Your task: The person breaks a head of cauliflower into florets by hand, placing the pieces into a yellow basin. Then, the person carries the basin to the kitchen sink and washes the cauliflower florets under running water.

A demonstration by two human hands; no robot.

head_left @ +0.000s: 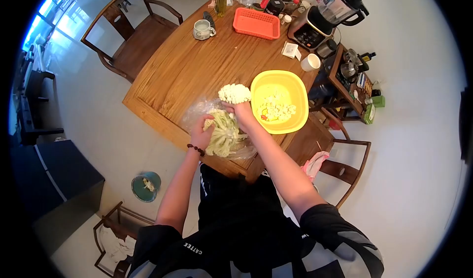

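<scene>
A large head of cauliflower (225, 141), its pale green stems upward, lies on a clear plastic bag (194, 111) at the table's near edge. My left hand (201, 131) rests against its left side, with the fingers curled over the stems. My right hand (242, 114) is closed at the far side of the head, on a white cauliflower floret (234, 94) that points away from me. Part of the right fingers is hidden. Just right of the floret stands a yellow basin (303, 98) with several small cauliflower pieces (278, 111) in it.
On the wooden table (172, 76) are a mug (202, 30), a red basket (256, 24), an oil bottle (221, 3), a paper cup (310, 62) and a blender (315, 24). A bin (146, 186) with scraps stands on the floor at left. Wooden chairs (130, 36) flank the table.
</scene>
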